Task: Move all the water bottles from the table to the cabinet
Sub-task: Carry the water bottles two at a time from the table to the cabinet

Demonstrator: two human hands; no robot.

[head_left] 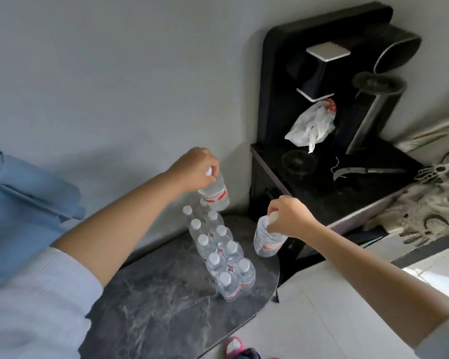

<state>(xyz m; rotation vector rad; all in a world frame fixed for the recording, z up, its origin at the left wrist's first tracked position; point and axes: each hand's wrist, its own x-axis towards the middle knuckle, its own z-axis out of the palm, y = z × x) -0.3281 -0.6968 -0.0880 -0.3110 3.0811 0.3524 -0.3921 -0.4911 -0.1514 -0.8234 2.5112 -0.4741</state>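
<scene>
Two water bottles are lifted clear of the desk (166, 301), one in each hand. The left-hand bottle (215, 194) hangs tilted directly above the far end of the bottle cluster (219, 251); the left hand (195, 169) has its fingers curled round the neck and white cap. The right-hand bottle (267, 239) hangs to the right of the cluster, over the desk's right edge and just in front of the cabinet (329, 193); the right hand (288, 216) grips it from above, fingers wrapped round the cap and shoulder. The cluster itself stands upright on the dark marbled desk in two close rows, white caps up, red-printed labels showing; about nine bottles can be counted. Right of the cluster, the black cabinet carries on its top a crumpled white plastic bag (313, 124), a knife (366, 172) and dark appliances (322, 68) further back. Left of the cluster lies a blue cushion (24, 208) against the wall.
</scene>
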